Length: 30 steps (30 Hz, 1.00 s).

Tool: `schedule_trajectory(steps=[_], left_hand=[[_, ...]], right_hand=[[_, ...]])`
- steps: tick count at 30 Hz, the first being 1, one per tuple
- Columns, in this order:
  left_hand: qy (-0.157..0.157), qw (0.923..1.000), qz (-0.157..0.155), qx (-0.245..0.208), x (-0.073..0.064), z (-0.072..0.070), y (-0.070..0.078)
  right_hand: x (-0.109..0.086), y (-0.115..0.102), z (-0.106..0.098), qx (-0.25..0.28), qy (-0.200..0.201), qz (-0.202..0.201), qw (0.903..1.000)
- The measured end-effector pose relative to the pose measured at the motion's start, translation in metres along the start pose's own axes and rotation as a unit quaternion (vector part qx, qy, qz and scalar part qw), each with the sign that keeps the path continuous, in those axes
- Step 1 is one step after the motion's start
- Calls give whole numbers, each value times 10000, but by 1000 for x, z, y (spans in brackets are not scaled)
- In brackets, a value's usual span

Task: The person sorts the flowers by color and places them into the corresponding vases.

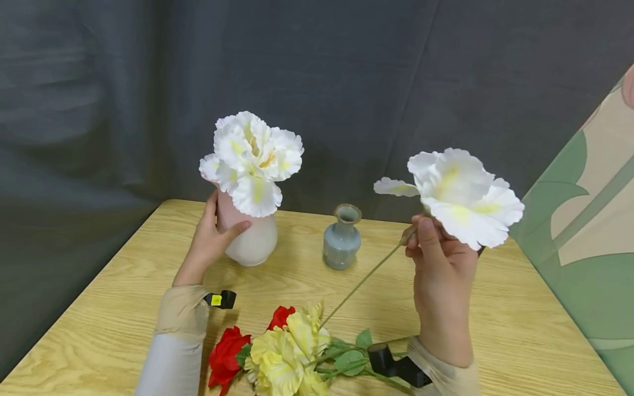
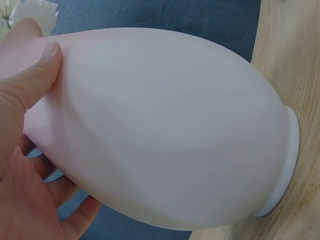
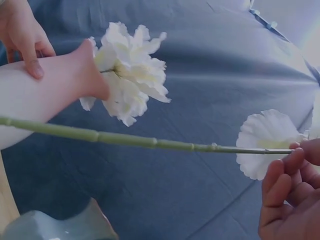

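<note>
Grip, right hand [image 1: 442,275]: thumb and fingers pinching the stem [image 3: 125,140] of a white flower [image 1: 460,201], just below its petals, right side of the frame. Grip, left hand [image 1: 205,245]: clasped about the neck of the tall vase [image 1: 252,239], left of centre, thumb in front.

Step, as judged: arranging white flowers. Best done with the vase held steady, the stem led by its free end, and a light pinch that spares the petals; so long a stem probably sways, so slow wrist movement should serve.

Contents, near to far:
- Yellow flowers [image 1: 279,357], bottom centre: ruffled, cloth-like.
- Red flowers [image 1: 225,355], beside them to the left: tightly folded petals.
- Leaves [image 1: 350,361], lower centre: green, flat, oval.
- Table [image 1: 525,330]: pale wood, streaked grain.
- Small vase [image 1: 342,245], centre: grey-blue, glossy, rounded body, flared brown-edged lip.
- Tall vase: smooth, matte, pink neck, white belly, narrow foot.
- Other white flower [image 1: 252,159], at its mouth: frilled, yellow-streaked.
- Drape [image 1: 307,66], across the back: dark grey, softly creased.
</note>
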<state>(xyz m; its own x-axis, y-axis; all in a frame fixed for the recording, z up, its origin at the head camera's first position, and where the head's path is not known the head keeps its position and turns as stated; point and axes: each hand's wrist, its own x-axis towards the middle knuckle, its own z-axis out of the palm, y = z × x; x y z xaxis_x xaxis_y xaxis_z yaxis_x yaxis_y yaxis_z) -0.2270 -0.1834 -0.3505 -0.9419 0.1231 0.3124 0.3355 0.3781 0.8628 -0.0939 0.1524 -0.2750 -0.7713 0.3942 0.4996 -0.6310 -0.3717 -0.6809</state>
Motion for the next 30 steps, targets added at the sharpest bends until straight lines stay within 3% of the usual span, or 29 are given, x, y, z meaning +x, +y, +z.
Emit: schedule_trajectory(steps=[11, 22, 30], left_hand=[[17, 10000, -47, 78, 0, 0, 1], [-52, 9999, -38, -90, 1, 5, 5], [-27, 10000, -25, -82, 0, 8, 4]], right_hand=[[3, -4, 1, 1134, 822, -500, 9889], [-11, 8, 17, 445, -264, -590, 9969], [-15, 13, 25, 1067, -578, -429, 9917]])
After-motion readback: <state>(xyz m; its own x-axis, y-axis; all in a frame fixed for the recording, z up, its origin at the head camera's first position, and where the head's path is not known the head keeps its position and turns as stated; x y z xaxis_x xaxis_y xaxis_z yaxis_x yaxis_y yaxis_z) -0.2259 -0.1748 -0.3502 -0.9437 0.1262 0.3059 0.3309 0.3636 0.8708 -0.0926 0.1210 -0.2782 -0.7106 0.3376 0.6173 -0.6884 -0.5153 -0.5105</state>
